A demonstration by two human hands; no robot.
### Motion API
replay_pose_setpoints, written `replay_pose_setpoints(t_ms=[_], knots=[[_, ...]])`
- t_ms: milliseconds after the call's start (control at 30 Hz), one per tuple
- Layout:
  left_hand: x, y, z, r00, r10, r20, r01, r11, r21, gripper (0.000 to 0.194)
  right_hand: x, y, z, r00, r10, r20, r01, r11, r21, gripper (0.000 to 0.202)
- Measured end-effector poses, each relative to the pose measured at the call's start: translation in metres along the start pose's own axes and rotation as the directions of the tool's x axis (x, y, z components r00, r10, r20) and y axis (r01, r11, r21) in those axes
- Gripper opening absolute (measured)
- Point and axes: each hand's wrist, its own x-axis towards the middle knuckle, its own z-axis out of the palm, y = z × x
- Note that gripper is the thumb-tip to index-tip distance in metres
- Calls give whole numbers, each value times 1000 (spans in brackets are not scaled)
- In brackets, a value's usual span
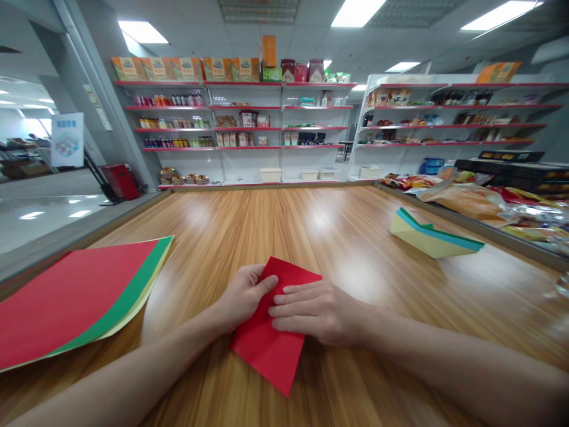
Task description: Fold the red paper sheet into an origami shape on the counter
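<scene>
A red sheet of paper (pixel 271 353), folded into a narrow shape, is held at a slant just over the wooden table (pixel 200 379). My left hand (pixel 244 293) grips its left edge, with the thumb on top and the other fingers partly hidden behind the paper. My right hand (pixel 311 311) lies across the paper from the right, its fingers stretched out flat on the red face; its thumb is hidden. To the right stands a folded paper boat (pixel 427 237) in pale yellow, blue and green, apart from both hands.
A stack of red, green and pale yellow paper sheets (pixel 89 290) lies at the table's left. Packaged snacks (pixel 480 201) crowd beyond its right edge. Behind the table stand stocked shelves (pixel 244 127) and further white shelves (pixel 444 124).
</scene>
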Motion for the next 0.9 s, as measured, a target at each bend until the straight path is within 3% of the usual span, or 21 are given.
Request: replay_pose_setpoints(t_ms=[100, 200, 367, 467, 567, 667, 800, 900], knots=[[1, 1, 3, 990, 116, -79, -104, 985, 137, 18, -1, 1, 2, 1000, 20, 24, -21, 1000, 19, 29], [1, 1, 5, 976, 161, -149, -134, 976, 173, 19, -1, -1, 1, 995, 56, 85, -55, 998, -8, 35], [1, 2, 5, 971, 13, -237, -24, 999, -44, 19, 2, -2, -3, 994, 48, 97, -42, 997, -66, 37], [0, 2, 5, 954, -19, -298, -19, 992, -125, 22, 2, -1, -3, 998, 9, 61, -7, 999, -40, 32], [2, -2, 4, 940, -10, -342, -43, 988, -148, 24, 1, -3, -2, 998, 15, 54, -16, 1000, 27, 25], [6, -8, -1, 904, -59, -423, -39, 975, -218, 27, 3, -11, 0, 992, 38, 120, -60, 981, 185, 19], [14, -11, -13, 834, -150, -531, -27, 950, -310, 20, 3, -23, 3, 967, 179, 183, -245, 854, 459, 20], [16, -9, -18, 837, -184, -515, 5, 945, -328, 17, -1, -19, 5, 935, 354, 15, -326, 845, 424, 20]])
